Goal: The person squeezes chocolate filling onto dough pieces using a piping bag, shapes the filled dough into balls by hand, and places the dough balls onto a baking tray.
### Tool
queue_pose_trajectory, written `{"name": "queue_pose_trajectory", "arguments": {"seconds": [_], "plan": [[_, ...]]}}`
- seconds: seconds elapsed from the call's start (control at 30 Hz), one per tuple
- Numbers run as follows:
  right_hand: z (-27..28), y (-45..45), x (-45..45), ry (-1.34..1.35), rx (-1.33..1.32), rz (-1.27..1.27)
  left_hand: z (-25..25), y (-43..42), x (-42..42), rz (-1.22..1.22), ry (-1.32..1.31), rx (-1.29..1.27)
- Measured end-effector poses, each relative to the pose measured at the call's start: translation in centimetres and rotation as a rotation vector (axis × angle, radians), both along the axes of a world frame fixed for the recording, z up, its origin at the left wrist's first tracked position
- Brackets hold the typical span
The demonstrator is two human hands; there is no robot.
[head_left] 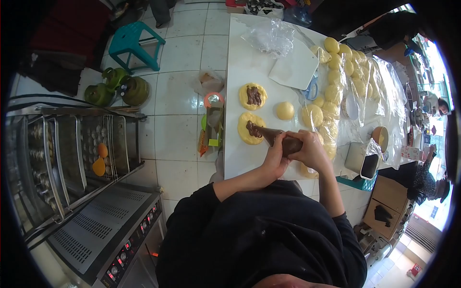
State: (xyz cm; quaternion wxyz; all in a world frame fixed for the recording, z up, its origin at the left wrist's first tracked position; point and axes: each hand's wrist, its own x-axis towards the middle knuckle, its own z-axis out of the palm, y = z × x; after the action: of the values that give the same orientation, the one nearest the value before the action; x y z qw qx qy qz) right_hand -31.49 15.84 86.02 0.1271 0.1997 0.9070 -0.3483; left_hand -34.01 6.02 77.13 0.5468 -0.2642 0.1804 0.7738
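Observation:
Both hands are wrapped round a piping bag (272,134) filled with dark brown filling. My left hand (275,158) grips it nearer the tip, and my right hand (306,149) closes over its fuller end. The tip points left at a flattened yellow dough round (245,135), where a patch of chocolate-coloured filling (253,128) lies. Just beyond it is another dough round (260,91) with brown filling spread down its middle. A smooth dough ball (285,111) sits to the right of these two.
Several dough balls (331,45) lie under clear plastic on the white table (235,163). A white board (295,67), blue scissors (312,89) and a metal tin (357,156) are also on it. An oven (96,230) and tray rack (81,158) stand left, near a green stool (134,41).

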Motion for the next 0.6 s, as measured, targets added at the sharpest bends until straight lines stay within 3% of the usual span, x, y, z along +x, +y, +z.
{"name": "queue_pose_trajectory", "arguments": {"seconds": [0.5, 0.6], "plan": [[-0.2, -0.5, 0.5, -0.009, 0.06, -0.075, -0.6, -0.1, 0.0, -0.099, 0.004, 0.027], [-0.8, -0.5, 1.0, -0.049, -0.029, -0.053, -0.6, -0.8, 0.2, -0.128, 0.003, -0.005]]}}
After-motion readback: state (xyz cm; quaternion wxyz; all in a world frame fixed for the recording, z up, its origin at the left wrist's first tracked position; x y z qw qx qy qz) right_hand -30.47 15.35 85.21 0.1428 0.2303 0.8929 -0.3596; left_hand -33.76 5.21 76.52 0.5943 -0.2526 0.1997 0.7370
